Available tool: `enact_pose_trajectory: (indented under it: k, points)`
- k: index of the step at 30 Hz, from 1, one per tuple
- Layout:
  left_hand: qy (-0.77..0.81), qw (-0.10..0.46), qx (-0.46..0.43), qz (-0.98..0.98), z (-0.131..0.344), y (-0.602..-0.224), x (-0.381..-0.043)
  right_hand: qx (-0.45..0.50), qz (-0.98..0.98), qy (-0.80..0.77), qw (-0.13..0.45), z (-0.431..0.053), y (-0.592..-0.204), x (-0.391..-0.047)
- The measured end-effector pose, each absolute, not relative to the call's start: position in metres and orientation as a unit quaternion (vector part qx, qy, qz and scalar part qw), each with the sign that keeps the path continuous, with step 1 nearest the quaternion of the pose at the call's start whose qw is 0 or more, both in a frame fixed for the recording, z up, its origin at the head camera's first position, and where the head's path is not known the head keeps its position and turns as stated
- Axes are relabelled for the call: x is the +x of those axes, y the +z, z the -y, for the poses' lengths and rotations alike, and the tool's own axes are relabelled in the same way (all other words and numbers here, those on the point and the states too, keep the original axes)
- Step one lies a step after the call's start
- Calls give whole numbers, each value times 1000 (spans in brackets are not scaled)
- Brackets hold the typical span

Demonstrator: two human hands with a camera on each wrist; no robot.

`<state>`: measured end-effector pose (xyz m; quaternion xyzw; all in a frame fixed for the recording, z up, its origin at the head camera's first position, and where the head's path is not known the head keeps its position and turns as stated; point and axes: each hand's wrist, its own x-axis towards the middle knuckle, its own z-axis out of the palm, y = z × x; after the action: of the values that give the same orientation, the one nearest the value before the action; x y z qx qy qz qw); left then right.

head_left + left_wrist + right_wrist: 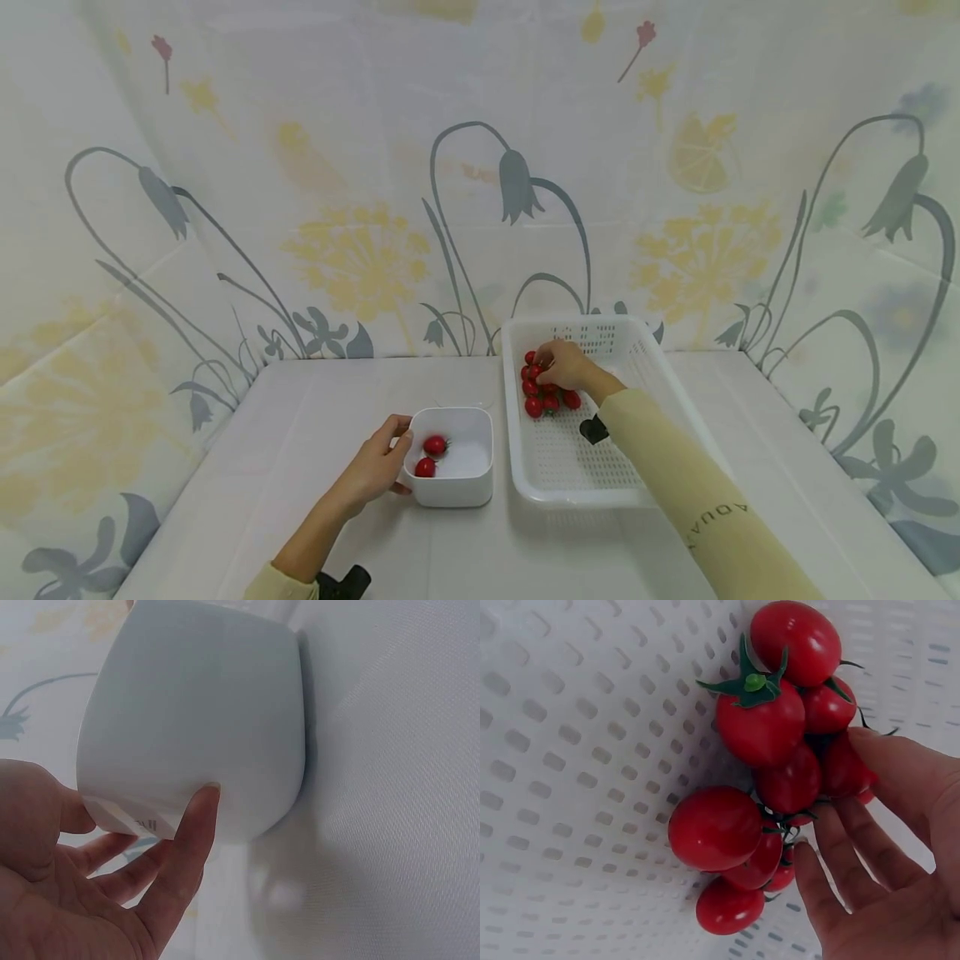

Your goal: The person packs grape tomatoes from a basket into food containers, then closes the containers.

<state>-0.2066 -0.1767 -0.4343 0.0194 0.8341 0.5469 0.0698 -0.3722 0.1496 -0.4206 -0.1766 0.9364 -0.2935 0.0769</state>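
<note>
- Because the red tomato point(844, 769) under your right thumb looks glossy and taut-skinned, expect it to be light and firm, yet slippery and easily bruised; it sits right of centre in the right wrist view, against its neighbours.
- Your right hand point(573, 367) has a narrow hold on it, thumb on one side and fingers curled behind; you cannot tell how hard they press.
- You would do best with soft finger pads round its widest part, since a green calyx point(755, 684) like those nearby could tear away if you pulled by it.
- The other tomatoes point(712, 829) lie bunched and touching, so lift gently or you may set them rolling.
- Around them, right of centre in the head view, you have the white basket point(518, 450), slotted and probably stiff, light plastic.
- At the lower centre of that view, your white box point(453, 493) contains two tomatoes point(435, 446); it looks smooth, rigid and light enough to slide if nudged.
- Your left hand point(375, 462) holds its left side, fingers bent round the wall; low on that wall is the steadiest place to brace it on the white tabletop point(315, 433).
</note>
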Motion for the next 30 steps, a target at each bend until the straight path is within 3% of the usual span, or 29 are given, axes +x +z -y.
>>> enact_pose_trajectory:
  k: [18, 30]
  points:
    - [543, 77, 20, -836, 175, -434, -207, -185, -928, -318, 59, -152, -419, -373]
    - [540, 73, 19, -838, 176, -434, -206, -149, -889, -416, 117, -153, -410, -362]
